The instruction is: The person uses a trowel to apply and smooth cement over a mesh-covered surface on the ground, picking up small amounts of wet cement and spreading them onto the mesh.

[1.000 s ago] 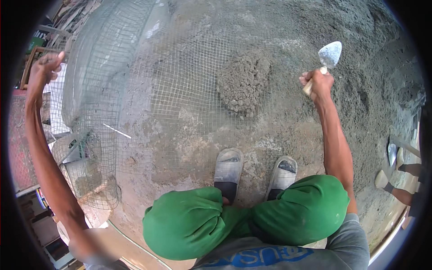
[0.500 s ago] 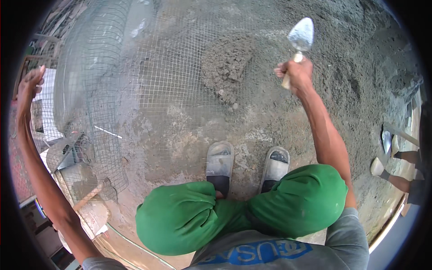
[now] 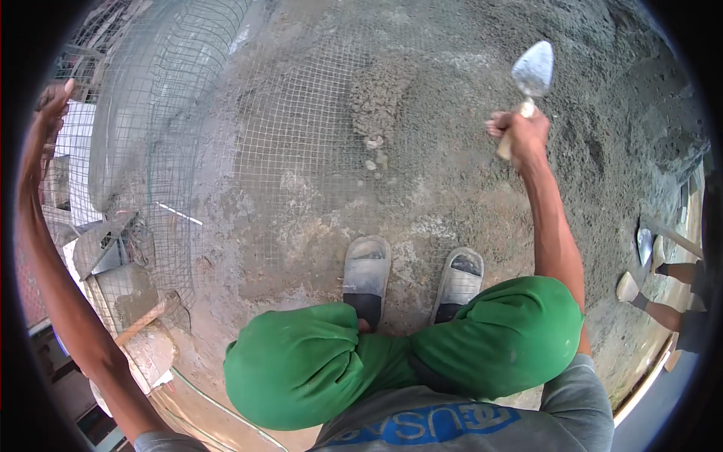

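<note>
In my right hand (image 3: 527, 135) is a pointed trowel (image 3: 533, 69), gripped by its light handle, its bright blade up and away from me over the rough wet mortar. My left hand (image 3: 53, 104) is far out at the left, fingers closed at the edge of the wire mesh (image 3: 282, 128). This square-gridded mesh curls up on the left and lies flat on the ground in front of me. A heap of grey mortar (image 3: 380, 98) sits on the flat mesh, with a few pale lumps at its near end.
My sandalled feet (image 3: 367, 264) stand just short of the mesh. Rough mortar (image 3: 602, 113) spreads over the right side. At the right edge are another person's legs (image 3: 663, 310) and a shovel (image 3: 645, 245). A wooden-handled tool (image 3: 147, 320) lies at lower left, near a green hose (image 3: 226, 410).
My right hand and the trowel have shifted right and slightly nearer. My left hand has moved a little farther away. The mesh curl has shifted, and the mortar heap looks narrower.
</note>
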{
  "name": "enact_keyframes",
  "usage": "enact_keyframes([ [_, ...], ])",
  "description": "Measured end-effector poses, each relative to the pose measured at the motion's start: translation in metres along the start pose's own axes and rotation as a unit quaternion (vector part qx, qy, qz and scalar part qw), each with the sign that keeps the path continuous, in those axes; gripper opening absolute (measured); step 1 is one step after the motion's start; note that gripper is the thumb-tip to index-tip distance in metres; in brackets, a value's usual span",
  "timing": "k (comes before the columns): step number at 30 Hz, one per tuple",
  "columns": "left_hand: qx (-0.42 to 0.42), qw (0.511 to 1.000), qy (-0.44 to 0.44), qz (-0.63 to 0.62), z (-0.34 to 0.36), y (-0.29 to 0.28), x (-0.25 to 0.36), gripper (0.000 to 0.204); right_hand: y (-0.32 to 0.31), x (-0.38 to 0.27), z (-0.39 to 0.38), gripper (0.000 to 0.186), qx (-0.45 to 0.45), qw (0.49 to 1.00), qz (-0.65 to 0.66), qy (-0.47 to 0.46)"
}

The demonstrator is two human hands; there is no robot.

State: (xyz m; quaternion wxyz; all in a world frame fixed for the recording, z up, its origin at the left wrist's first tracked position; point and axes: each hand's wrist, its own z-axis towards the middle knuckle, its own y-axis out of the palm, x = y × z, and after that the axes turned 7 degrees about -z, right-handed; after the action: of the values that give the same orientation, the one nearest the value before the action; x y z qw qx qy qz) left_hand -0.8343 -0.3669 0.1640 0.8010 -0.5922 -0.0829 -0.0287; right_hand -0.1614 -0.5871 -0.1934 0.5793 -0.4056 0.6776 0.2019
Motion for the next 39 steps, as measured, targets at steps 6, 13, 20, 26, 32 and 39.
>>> enact_keyframes([
  [6,-0.004,0.999,0.005,0.045,0.043,0.003,-0.092,0.085,0.078,0.021,-0.016,0.032,-0.054,0.997,-0.031,-0.036],
  [13,-0.02,0.999,0.046,0.007,0.024,0.017,-0.03,0.086,0.002,-0.02,0.003,0.034,0.021,0.999,-0.035,0.02],
  [20,-0.034,0.997,0.07,0.002,0.029,0.018,-0.014,0.086,0.016,-0.011,-0.006,0.03,-0.01,0.999,-0.05,-0.015],
  [26,-0.033,0.997,0.071,-0.013,0.009,0.031,0.01,0.075,0.026,-0.01,-0.008,0.028,-0.025,1.0,-0.001,-0.004],
  [32,-0.086,0.993,0.077,-0.039,0.022,0.029,0.017,0.056,0.0,-0.005,0.003,0.028,-0.011,1.0,-0.011,0.002],
  [39,-0.07,0.993,0.086,-0.045,0.023,0.034,0.022,0.046,-0.006,0.0,0.006,0.028,-0.028,1.0,-0.008,0.005],
])
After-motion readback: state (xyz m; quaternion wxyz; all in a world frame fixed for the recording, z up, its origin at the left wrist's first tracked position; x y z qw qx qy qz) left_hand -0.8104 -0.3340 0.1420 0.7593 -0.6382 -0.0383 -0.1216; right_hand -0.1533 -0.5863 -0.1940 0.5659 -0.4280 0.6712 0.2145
